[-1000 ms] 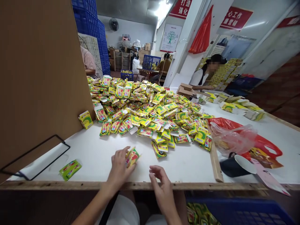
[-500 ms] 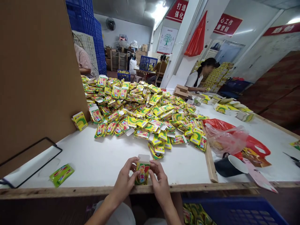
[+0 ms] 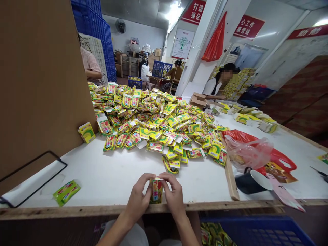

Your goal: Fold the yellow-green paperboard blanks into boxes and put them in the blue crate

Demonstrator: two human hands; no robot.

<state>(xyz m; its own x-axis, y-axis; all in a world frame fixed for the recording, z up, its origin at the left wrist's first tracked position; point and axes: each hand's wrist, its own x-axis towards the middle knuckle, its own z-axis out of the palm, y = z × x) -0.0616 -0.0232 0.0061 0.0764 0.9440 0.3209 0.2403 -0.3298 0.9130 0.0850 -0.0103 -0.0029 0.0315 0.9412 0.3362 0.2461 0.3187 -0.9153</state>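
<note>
A small printed carton (image 3: 156, 192), yellow, green and red, stands upright at the front edge of the white table (image 3: 107, 181). My left hand (image 3: 140, 192) is closed around its left side, thumb on the front. From the right, my right hand (image 3: 173, 193) grips the carton with its fingers at the top. The white top flap lies folded down under the fingertips. Beyond my hands spreads a large heap of similar cartons (image 3: 153, 133), several with white flaps sticking out.
A brown cardboard sheet (image 3: 43, 75) walls off the left. A green packet (image 3: 67, 192) lies front left. Right of a wooden strip (image 3: 231, 181) are a dark cup (image 3: 251, 182) and plastic bags (image 3: 248, 152). A blue crate (image 3: 261, 229) sits below. A co-worker (image 3: 217, 82) sits back right.
The carton's white top flap stood up before and is now folded down. My right hand's fingers have moved up and inward onto the carton's top.
</note>
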